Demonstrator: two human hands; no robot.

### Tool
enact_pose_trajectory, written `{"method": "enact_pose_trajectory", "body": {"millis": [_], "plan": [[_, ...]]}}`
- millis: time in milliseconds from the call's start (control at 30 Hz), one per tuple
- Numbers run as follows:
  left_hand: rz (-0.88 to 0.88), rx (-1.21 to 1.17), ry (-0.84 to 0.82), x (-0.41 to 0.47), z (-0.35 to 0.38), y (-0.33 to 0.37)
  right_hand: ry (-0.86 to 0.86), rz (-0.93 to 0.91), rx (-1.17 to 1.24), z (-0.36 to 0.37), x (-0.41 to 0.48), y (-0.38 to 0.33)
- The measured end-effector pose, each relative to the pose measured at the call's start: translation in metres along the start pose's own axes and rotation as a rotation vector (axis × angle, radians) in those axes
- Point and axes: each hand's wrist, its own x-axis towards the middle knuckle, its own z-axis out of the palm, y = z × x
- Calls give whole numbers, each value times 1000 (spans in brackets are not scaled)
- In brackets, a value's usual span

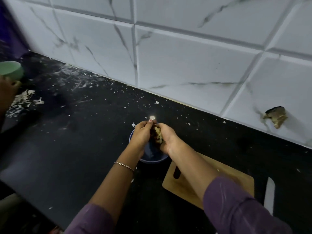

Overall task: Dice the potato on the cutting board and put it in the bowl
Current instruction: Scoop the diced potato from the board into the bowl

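- The diced potato (157, 135) is a pale heap of small pieces pressed between both hands, held right above the bowl (152, 160) and not yet in it.
- The left hand (142, 134) and right hand (168, 139) are cupped toward each other, with the fingers (148, 123) curled in round the heap so that it is held from both sides.
- The bowl is blue and sits on the counter (84, 141) directly under the hands. They hide most of its inside, so I cannot tell whether any potato lies in it already.
- The cutting board (182, 188) lies just beside the bowl on the near right, partly under the right forearm. The part that shows looks almost bare, with only a crumb or two.
- A knife (269, 195) lies on the counter just past the board's right edge, with no hand on it.
- The cutting looks finished, and the step in hand is moving the pieces to the bowl.
- The next move calls for parting the hands low over the bowl so the pieces fall inside its rim. Stuck bits would then need brushing off the palms, and any stray pieces on the board would need gathering.
- Farther out, pale scraps (23, 100) litter the dark counter, a green cup (11, 70) sits at the far left edge, and a tiled wall (185, 56) stands behind.
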Motion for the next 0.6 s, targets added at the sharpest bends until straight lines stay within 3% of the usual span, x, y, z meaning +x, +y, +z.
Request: {"method": "enact_pose_trajectory", "body": {"millis": [100,300,600], "plan": [[-66,14,-3,7,-5,-6,62,-25,-143,-5,3,0],[-168,-59,-13,0,1,-7,10,-23,-351,-21,7,-3],[-168,-117,-71,-11,10,-2,37,-257,-587,-40,15,0]]}}
